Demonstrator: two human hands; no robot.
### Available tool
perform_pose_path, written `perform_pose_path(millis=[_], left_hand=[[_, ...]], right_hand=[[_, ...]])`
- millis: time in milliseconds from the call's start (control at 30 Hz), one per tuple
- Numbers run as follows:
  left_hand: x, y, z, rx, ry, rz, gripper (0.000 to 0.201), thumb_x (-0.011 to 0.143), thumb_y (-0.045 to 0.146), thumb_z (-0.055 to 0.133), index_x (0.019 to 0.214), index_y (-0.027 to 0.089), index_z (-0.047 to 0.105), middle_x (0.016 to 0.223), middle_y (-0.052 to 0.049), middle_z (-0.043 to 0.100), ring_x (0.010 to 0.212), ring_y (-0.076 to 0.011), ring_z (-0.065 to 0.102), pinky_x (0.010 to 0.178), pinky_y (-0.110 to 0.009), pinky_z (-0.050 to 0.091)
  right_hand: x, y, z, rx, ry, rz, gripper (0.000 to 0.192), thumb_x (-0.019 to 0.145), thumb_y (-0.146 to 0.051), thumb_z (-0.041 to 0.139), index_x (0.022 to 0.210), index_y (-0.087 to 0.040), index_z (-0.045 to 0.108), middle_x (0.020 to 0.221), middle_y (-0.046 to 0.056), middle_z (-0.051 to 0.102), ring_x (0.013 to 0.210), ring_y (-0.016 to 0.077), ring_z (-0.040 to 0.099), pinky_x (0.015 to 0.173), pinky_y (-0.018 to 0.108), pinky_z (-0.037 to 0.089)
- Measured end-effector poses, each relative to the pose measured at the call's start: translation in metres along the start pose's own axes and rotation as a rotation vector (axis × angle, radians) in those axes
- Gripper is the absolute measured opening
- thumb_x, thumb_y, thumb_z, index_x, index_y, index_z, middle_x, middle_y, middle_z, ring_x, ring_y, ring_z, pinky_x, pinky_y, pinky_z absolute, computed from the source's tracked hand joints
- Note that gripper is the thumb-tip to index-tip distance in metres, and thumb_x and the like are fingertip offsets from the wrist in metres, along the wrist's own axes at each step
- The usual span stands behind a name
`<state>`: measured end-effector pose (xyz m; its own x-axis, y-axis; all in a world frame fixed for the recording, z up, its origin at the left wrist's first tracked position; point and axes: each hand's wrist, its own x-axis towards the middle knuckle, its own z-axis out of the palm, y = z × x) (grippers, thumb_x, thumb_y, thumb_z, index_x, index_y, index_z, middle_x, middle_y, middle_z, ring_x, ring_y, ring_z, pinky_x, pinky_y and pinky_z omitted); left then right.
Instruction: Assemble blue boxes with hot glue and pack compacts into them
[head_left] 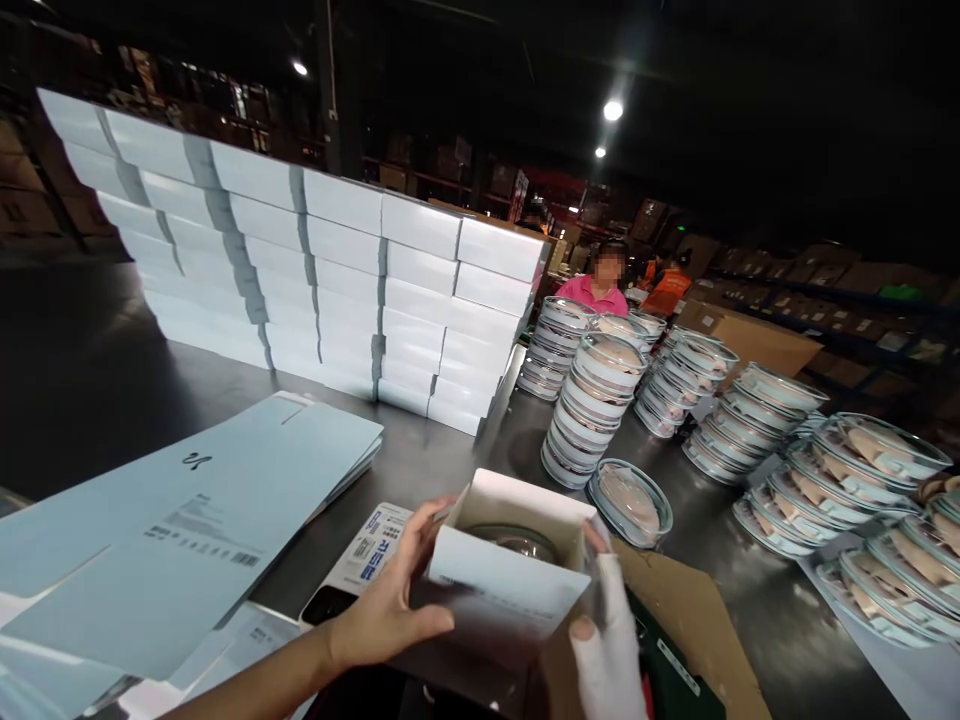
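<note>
Hands set on either side of it, the person held an open box [514, 590] at the near side of the metal table [802, 630]. The left hand [397, 600] was spread, its fingers against the left wall and its thumb apart from them, towards the near face. The right hand [609, 620], in a white covering with bare fingertips, curled at the right wall; how hard either one pressed, I could not tell. Inside the box sat a round glass dish [525, 543], partly hidden by the near flap.

Just left of the left hand lay a small printed carton [375, 545], and farther left, a pile of flat pale-blue cardboard [225, 510]. Beyond them rose a wall of white boxes [420, 225]. To the right, past the box, one lidded dish [630, 500] lay beside tall stacks of dishes [592, 410]. Brown cardboard [697, 620] lay near the right hand. On the far side I saw a person in pink [596, 293] behind the stacks.
</note>
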<state>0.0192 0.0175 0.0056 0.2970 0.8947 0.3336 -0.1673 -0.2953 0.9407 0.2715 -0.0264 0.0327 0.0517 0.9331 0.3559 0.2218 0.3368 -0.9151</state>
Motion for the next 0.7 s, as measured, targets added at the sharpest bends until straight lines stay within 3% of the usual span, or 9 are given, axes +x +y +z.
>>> perform_pose_path(millis=[67,167,300,367,467,533,567,600,700], left_hand=[[-0.001,0.004,0.001,0.130,-0.005,0.149,0.081,0.081,0.080,0.062,0.140,0.026,0.051,0.161,-0.016,0.031,0.150,-0.0408,0.029,0.120,-0.051,0.030],[0.001,0.008,0.009,0.274,0.074,0.132,0.061,0.097,0.070,0.041,0.119,0.020,0.068,0.152,-0.016,0.042,0.145,-0.0389,0.038,0.119,-0.050,0.033],[0.006,0.001,0.021,0.281,0.275,0.063,0.048,0.102,0.060,0.039,0.125,0.021,0.056,0.136,-0.016,0.048,0.130,-0.0328,0.051,0.110,-0.048,0.044],[0.008,-0.001,0.022,0.287,0.257,0.027,0.038,0.104,0.051,0.040,0.126,0.023,0.053,0.137,-0.014,0.047,0.130,-0.0305,0.051,0.110,-0.048,0.044],[0.010,0.006,0.013,0.304,0.125,-0.028,0.030,0.102,0.044,0.046,0.110,0.025,0.068,0.139,-0.010,0.054,0.134,-0.0304,0.051,0.115,-0.047,0.041],[0.012,0.015,0.003,0.310,0.007,-0.063,0.027,0.097,0.045,0.055,0.108,0.027,0.073,0.144,-0.009,0.057,0.139,-0.0331,0.049,0.117,-0.047,0.039],[0.014,0.019,-0.003,0.322,-0.064,-0.090,0.029,0.092,0.044,0.062,0.112,0.027,0.072,0.147,-0.008,0.057,0.144,-0.0351,0.045,0.119,-0.049,0.037],[0.015,0.023,-0.008,0.345,-0.140,-0.123,0.036,0.086,0.042,0.069,0.119,0.028,0.071,0.149,-0.009,0.057,0.148,-0.0368,0.040,0.120,-0.051,0.035],[0.018,0.028,-0.020,0.450,-0.316,-0.210,0.060,0.071,0.030,0.082,0.130,0.030,0.068,0.152,-0.009,0.056,0.151,-0.0384,0.035,0.122,-0.054,0.030]], right_hand=[[-0.003,0.011,0.021,-0.019,0.048,-0.025,0.074,0.089,-0.072,0.055,0.148,-0.027,0.051,0.159,0.009,0.047,0.155,0.0368,0.026,0.122,0.053,0.033],[-0.008,0.022,0.047,-0.064,0.223,0.011,0.065,0.097,-0.060,0.051,0.151,-0.023,0.048,0.151,0.011,0.056,0.149,0.0357,0.039,0.118,0.052,0.038],[-0.012,0.017,0.069,-0.081,0.410,0.089,0.068,0.102,-0.051,0.045,0.162,-0.026,0.024,0.164,0.009,0.039,0.148,0.0298,0.041,0.115,0.046,0.041],[-0.013,0.009,0.064,-0.062,0.374,0.068,0.071,0.103,-0.049,0.042,0.164,-0.030,0.012,0.169,0.008,0.029,0.152,0.0267,0.035,0.117,0.046,0.038],[-0.016,0.000,0.021,-0.178,0.302,0.052,0.078,0.098,-0.050,0.049,0.163,-0.029,0.010,0.167,0.011,0.033,0.148,0.0276,0.041,0.118,0.049,0.037],[-0.021,0.001,-0.027,-0.468,0.370,0.135,0.076,0.088,-0.055,0.058,0.152,-0.021,0.037,0.153,0.018,0.052,0.137,0.0356,0.054,0.114,0.055,0.040],[-0.025,0.004,-0.052,-0.674,0.431,0.223,0.067,0.079,-0.058,0.061,0.132,-0.017,0.058,0.136,0.022,0.065,0.126,0.0423,0.061,0.108,0.059,0.042],[-0.030,0.008,-0.075,-0.826,0.406,0.414,0.053,0.074,-0.059,0.063,0.110,-0.020,0.068,0.115,0.021,0.074,0.111,0.0462,0.067,0.100,0.062,0.046],[-0.049,0.022,-0.120,-0.841,0.247,0.792,0.031,0.064,-0.054,0.073,0.054,-0.026,0.063,0.055,0.010,0.067,0.063,0.0382,0.069,0.070,0.053,0.053]])
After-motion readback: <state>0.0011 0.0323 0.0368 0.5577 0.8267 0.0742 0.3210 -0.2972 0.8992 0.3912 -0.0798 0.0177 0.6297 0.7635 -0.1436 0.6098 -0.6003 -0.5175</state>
